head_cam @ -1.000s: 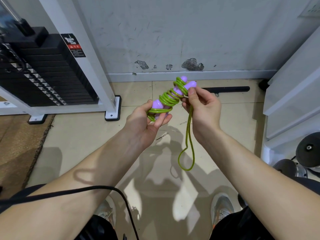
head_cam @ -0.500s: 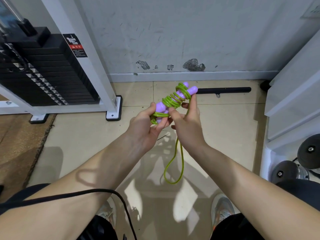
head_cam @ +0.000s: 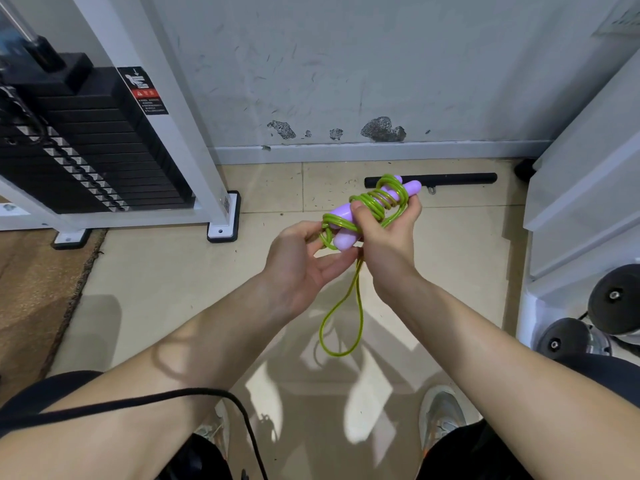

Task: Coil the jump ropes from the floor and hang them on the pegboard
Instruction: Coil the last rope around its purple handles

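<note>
Two purple handles (head_cam: 342,239) of one jump rope (head_cam: 375,202) lay side by side just right of the frame's centre, held in the air above the tiled floor (head_cam: 156,271). Turns of the rope's green cord (head_cam: 381,216) bound them together, too bunched to count. One slack loop (head_cam: 341,323) of that cord hung down below the bundle, between the two forearms.

Both hands were on the rope. The left hand (head_cam: 298,261) pinched the lower end of the bundle, thumb above and curled fingers beneath. The right hand (head_cam: 389,237) gripped the wrapped middle, its thumb pressed on the coils and its fingers curled round the far side.

One black weight stack (head_cam: 86,150) filled the upper left of the frame behind a white upright (head_cam: 173,109). It carried one warning label (head_cam: 145,91) showing a white figure, an arrow and a red band, with lines of writing too small to read. One small sticker (head_cam: 227,204) sat low on the upright, also unreadable.

One black bar (head_cam: 450,178) lay on the floor beside the wall's skirting, above the hands in the frame. Two round black dumbbell ends (head_cam: 616,299) showed at the right edge. Two grey shoes (head_cam: 440,414) appeared at the bottom, and one black cable (head_cam: 166,398) crossed the left forearm. One brown mat (head_cam: 31,289) lay at the left edge.
</note>
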